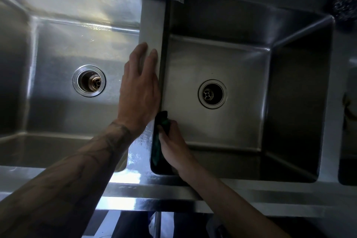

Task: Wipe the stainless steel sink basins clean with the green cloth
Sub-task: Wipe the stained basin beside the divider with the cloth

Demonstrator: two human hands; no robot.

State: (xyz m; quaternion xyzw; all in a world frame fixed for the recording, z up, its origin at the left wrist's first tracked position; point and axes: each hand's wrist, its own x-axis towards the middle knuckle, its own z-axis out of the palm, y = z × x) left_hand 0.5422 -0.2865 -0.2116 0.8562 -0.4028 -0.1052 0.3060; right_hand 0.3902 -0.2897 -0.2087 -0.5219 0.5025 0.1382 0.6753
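The green cloth (pixel 156 149) is bunched against the left wall of the right basin (pixel 222 60), at its near corner, gripped by the right hand (pixel 173 147) (fingers curled over the fabric). The left hand (pixel 139 91) rests flat, fingers straight, on the divider (pixel 152 25) between that basin and the left basin (pixel 67 44).
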